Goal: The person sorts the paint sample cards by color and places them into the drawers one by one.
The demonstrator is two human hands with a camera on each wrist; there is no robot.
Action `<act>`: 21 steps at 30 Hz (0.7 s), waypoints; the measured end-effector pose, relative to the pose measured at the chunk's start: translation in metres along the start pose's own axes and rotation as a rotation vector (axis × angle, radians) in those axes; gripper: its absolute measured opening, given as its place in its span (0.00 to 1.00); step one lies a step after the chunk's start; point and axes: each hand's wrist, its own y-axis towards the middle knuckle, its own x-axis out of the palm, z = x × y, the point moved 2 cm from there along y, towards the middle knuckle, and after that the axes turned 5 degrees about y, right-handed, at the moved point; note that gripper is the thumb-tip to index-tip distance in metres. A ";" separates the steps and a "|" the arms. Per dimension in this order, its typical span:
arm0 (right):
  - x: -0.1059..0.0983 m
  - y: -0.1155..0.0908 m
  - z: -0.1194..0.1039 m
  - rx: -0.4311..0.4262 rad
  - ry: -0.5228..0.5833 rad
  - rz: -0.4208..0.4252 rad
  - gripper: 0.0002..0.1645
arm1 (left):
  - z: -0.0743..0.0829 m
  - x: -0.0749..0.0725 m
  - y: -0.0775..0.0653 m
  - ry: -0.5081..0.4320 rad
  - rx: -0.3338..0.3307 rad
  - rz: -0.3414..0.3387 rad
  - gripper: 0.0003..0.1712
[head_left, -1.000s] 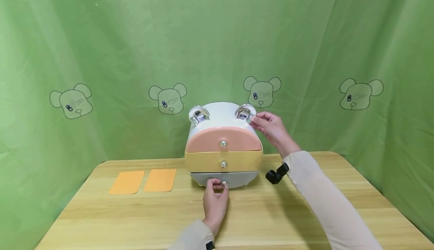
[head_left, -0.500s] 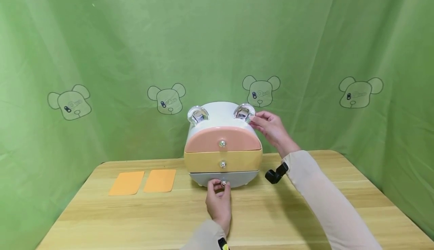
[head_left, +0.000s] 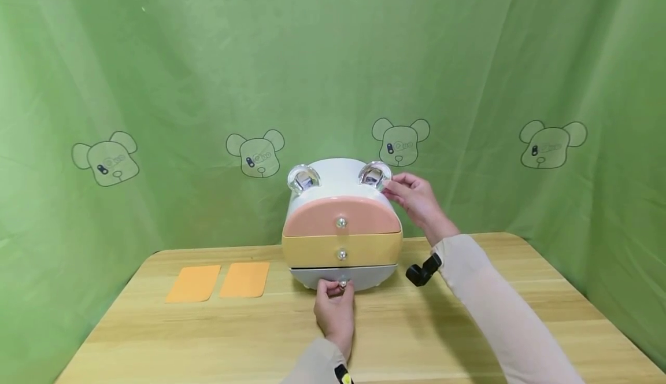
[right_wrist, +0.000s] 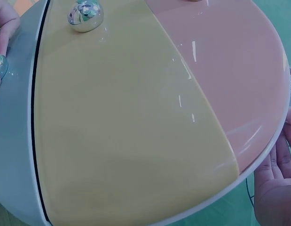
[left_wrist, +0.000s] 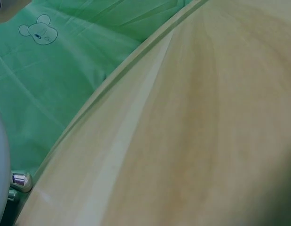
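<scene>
A small tabletop drawer cabinet (head_left: 337,170) with a white top carries two silver ring-shaped ears. Its three fronts are a pink top drawer (head_left: 322,216), a yellow middle drawer (head_left: 312,251) and a grey bottom drawer (head_left: 369,277), each with a shiny round knob. My left hand (head_left: 335,314) pinches the grey drawer's knob (head_left: 343,284) between thumb and finger. Up at the right ear (head_left: 376,173), my right hand (head_left: 416,199) grips the ear's outer side with thumb and fingers. A thin dark gap runs along the grey drawer's top edge.
Two orange paper cards, a left card (head_left: 193,283) and a right card (head_left: 244,280), lie flat on the wooden table (head_left: 208,343) left of the cabinet. Green cloth (head_left: 333,72) printed with bear heads hangs behind and on both sides.
My left wrist has swung slightly to the right while the fingers stay at the knob. The dark gap above the grey drawer looks a little wider. My right hand stays at the ear.
</scene>
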 end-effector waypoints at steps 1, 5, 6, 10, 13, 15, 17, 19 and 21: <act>0.000 0.000 0.000 -0.002 0.000 0.000 0.06 | 0.000 0.000 0.000 -0.002 -0.004 -0.002 0.13; 0.001 -0.001 0.001 -0.007 0.011 0.010 0.06 | 0.002 -0.002 -0.002 0.004 -0.005 -0.003 0.12; 0.001 -0.001 0.001 -0.009 0.012 0.012 0.06 | 0.002 -0.003 -0.002 0.007 -0.005 -0.002 0.12; 0.002 -0.003 -0.001 -0.017 0.025 0.010 0.07 | 0.002 -0.006 -0.006 0.002 -0.011 -0.016 0.13; 0.002 -0.003 -0.001 -0.017 0.031 0.011 0.08 | 0.003 -0.010 -0.011 -0.009 -0.016 -0.034 0.14; 0.002 -0.002 -0.001 -0.018 0.030 0.009 0.08 | 0.004 -0.014 -0.016 -0.019 -0.025 -0.050 0.14; 0.002 -0.001 0.000 -0.018 0.023 0.014 0.08 | 0.006 -0.018 -0.021 -0.039 -0.048 -0.073 0.14; 0.002 -0.001 0.000 -0.020 0.019 0.011 0.08 | 0.007 -0.024 -0.027 -0.065 -0.067 -0.097 0.14; 0.002 -0.001 0.000 -0.019 0.017 0.010 0.08 | 0.007 -0.030 -0.033 -0.097 -0.081 -0.124 0.15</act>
